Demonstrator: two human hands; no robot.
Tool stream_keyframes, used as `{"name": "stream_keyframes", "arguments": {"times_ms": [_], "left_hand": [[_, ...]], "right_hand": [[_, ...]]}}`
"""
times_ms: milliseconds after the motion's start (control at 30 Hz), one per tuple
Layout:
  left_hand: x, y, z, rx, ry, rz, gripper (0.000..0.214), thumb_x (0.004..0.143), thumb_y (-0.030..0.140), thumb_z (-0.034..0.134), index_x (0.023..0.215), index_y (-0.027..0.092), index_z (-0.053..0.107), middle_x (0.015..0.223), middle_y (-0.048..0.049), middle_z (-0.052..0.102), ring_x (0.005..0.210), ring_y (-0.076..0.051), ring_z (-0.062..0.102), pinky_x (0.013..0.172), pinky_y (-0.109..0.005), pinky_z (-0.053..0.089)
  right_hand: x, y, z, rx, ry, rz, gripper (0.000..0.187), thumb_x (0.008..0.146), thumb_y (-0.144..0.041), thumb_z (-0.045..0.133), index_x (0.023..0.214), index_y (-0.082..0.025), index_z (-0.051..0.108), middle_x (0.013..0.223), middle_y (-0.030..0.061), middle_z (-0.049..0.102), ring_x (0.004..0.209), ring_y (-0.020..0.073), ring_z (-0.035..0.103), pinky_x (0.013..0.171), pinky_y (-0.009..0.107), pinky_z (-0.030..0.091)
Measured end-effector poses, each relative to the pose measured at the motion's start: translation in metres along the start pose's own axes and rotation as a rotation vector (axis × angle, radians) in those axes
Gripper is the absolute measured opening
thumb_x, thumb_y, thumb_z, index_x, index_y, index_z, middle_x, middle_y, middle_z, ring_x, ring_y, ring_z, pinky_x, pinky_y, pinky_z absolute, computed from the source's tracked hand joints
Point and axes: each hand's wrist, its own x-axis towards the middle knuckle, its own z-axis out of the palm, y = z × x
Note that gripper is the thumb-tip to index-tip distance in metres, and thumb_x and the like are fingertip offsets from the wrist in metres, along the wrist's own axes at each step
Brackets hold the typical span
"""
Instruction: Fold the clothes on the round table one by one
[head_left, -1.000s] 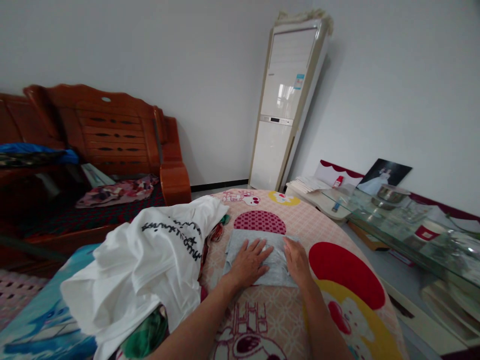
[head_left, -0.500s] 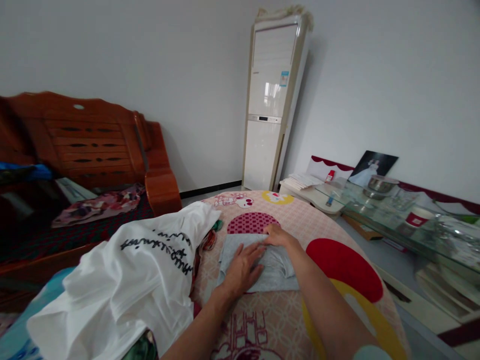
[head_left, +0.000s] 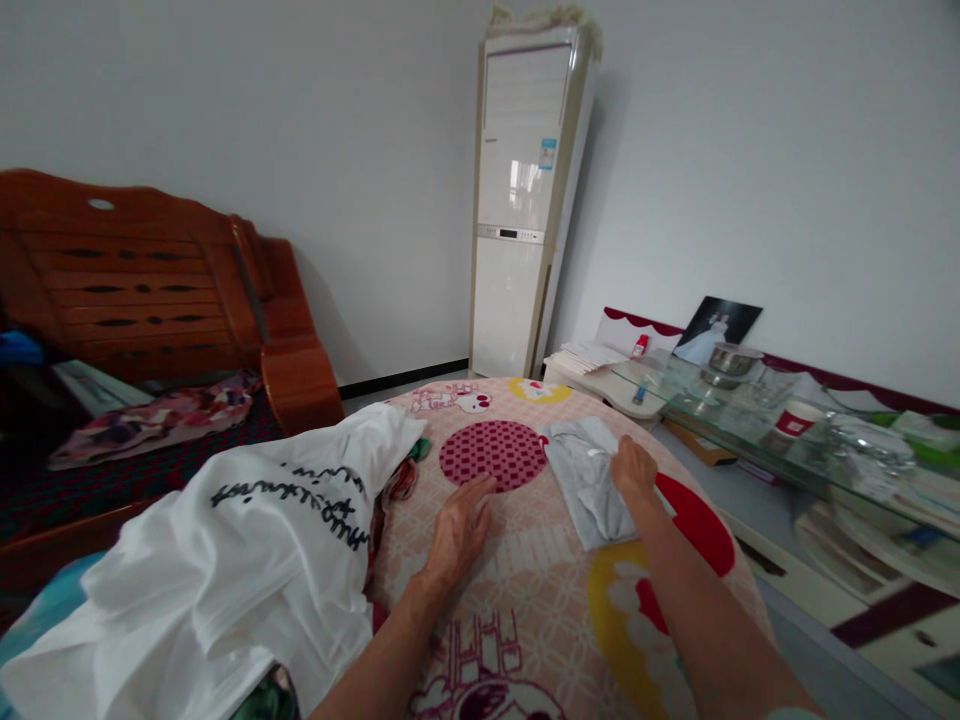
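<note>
Across the patterned worktop, head view, and we've got the folded grey garment lying right of centre, our right hand grasping its right-hand edge with fingers curled! Our left hand is released, fingers loosely extended, just clear of the garment; whether it touches the cover, we can't tell. Off left, the rumpled white shirt. Best handling, we reckon: light pinch, layers held together, free palm pressing those creases flat.

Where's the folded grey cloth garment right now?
In the head view, the garment lies right of centre on the pink patterned tablecloth, its right edge at the person's bare right hand, between the dark-pink checked oval and the plain red oval.
</note>
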Motion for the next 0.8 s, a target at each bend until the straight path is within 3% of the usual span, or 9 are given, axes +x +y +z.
{"name": "stream_keyframes", "arguments": {"times_ms": [200,433,633,800], "left_hand": [[0.001,0.001,0.001,-0.018,-0.003,-0.004,0.036,0.088,0.018,0.044,0.118,0.018,0.062,0.125,-0.0092,0.064,0.119,-0.022,0.057,0.102,-0.043,0.048],[0.0,0.0,0.001,-0.017,-0.005,-0.019,0.034,0.087,0.018,0.043,0.113,0.02,0.066,0.122,-0.0068,0.066,0.119,-0.021,0.057,0.103,-0.041,0.049],[0.001,0.001,0.005,0.01,-0.03,-0.016,0.033,0.087,0.02,0.043,0.11,0.018,0.067,0.119,-0.0089,0.067,0.115,-0.022,0.06,0.101,-0.042,0.049],[-0.001,-0.001,0.005,0.008,-0.044,-0.052,0.032,0.086,0.021,0.044,0.108,0.018,0.067,0.12,-0.01,0.066,0.113,-0.023,0.061,0.1,-0.043,0.05]], "right_hand": [[0.003,0.04,0.007,-0.073,0.105,0.079,0.037,0.089,-0.008,0.031,0.112,-0.009,0.06,0.101,0.0246,0.065,0.088,0.0314,0.066,0.072,0.042,0.048],[0.016,0.069,0.011,-0.152,0.183,-0.006,0.043,0.09,-0.007,0.024,0.108,-0.007,0.063,0.097,0.025,0.064,0.086,0.0318,0.064,0.07,0.042,0.046],[0.012,0.063,0.026,-0.163,0.22,-0.029,0.038,0.089,-0.01,0.031,0.106,-0.005,0.065,0.107,0.0278,0.062,0.106,0.035,0.056,0.089,0.052,0.04],[-0.008,0.054,0.05,-0.074,0.096,-0.133,0.044,0.093,-0.037,0.041,0.128,-0.014,0.055,0.133,0.0225,0.052,0.123,0.0331,0.047,0.097,0.052,0.036]]}}
